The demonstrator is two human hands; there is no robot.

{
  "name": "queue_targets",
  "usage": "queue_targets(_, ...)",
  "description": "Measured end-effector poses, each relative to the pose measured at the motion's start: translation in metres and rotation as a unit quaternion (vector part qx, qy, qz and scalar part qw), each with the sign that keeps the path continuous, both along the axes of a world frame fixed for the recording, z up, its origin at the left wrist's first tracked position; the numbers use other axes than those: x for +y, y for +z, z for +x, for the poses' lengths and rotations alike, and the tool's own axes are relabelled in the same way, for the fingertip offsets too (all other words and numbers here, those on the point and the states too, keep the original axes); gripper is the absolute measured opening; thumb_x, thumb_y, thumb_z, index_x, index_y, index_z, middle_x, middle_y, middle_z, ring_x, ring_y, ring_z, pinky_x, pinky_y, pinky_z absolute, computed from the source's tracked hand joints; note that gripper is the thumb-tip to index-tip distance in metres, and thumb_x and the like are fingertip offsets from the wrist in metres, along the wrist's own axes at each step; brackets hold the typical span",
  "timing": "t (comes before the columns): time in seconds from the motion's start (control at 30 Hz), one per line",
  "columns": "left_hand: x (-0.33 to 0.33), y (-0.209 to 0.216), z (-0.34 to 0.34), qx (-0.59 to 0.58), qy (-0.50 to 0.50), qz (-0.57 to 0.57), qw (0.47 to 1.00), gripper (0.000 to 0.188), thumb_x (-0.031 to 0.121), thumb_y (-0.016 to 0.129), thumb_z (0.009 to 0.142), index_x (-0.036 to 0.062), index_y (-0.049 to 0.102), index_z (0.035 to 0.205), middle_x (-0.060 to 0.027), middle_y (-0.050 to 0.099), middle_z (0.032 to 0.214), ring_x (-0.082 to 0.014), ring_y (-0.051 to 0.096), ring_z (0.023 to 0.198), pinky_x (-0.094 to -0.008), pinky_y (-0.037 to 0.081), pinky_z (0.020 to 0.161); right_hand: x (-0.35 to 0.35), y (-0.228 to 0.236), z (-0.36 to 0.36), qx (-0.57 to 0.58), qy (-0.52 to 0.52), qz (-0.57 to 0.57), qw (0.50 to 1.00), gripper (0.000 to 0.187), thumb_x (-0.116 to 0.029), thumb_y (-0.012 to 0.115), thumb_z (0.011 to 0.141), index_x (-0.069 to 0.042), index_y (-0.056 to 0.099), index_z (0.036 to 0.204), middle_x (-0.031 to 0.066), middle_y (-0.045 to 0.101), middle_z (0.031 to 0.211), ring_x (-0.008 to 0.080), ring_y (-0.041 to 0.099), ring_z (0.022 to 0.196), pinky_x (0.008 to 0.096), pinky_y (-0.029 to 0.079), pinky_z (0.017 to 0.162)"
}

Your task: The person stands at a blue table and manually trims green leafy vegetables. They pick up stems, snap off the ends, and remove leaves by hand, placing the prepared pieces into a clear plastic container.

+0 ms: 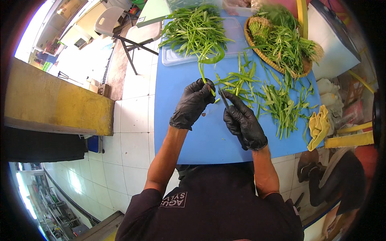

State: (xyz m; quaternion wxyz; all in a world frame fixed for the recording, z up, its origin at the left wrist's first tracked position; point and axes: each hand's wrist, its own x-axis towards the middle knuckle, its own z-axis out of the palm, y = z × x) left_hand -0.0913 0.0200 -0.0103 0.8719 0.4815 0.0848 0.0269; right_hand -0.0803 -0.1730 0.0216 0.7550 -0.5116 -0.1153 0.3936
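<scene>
A: What do the left hand's [190, 103] fingers have?
B: They're closed around a green stem [202, 73]. It runs up and away from them toward a leafy pile [192, 29], and its lower end pokes out to their right.
A: And the right hand [247, 127]?
B: Its fingers are curled around a knife [224, 99], with the dark blade just beside the stem's lower end. I can't tell whether the two touch.
A: What's nearest past the fingers?
B: Loose leaves [242, 83] just beyond the right ones, then a heap of stems [284, 107] farther to their right, all on the blue worktop [201, 146].
A: Farther out?
B: Beyond the left fingers, that leafy pile lies on a clear plastic lid [237, 34]. Ahead and right of the right fingers, a woven basket [246, 35] holds bundled greens [281, 48]. Well to their right, a yellow cloth [318, 127] lies at the worktop's edge.
</scene>
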Motion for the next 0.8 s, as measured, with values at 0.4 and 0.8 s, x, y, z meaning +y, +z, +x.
queue_targets(0.4, -0.004, 0.005, -0.004, 0.03, 0.027, 0.009, 0.999, 0.017, 0.023, 0.067, 0.087, 0.0069, 0.063, 0.091, -0.0021, 0.064, 0.076, -0.0083, 0.056, 0.064, -0.023, 0.047, 0.058, 0.008, 0.008, -0.001, -0.005, 0.021, 0.014, 1.0, 0.04, -0.021, 0.046, 0.098, -0.019, 0.041, 0.138, -0.0059, 0.041, 0.067, 0.0026, 0.031, 0.052, 0.0174, 0.025, 0.045)
queue_targets(0.8, -0.018, 0.015, -0.013, 0.015, 0.007, 0.034, 0.999, 0.017, 0.02, 0.066, 0.087, 0.0045, 0.063, 0.093, -0.0012, 0.06, 0.077, -0.0094, 0.053, 0.067, -0.0229, 0.044, 0.061, 0.014, -0.004, 0.003, -0.037, -0.008, 0.022, 0.999, 0.023, -0.023, 0.046, 0.099, -0.017, 0.044, 0.121, -0.0049, 0.042, 0.067, 0.0033, 0.032, 0.052, 0.0189, 0.026, 0.044)
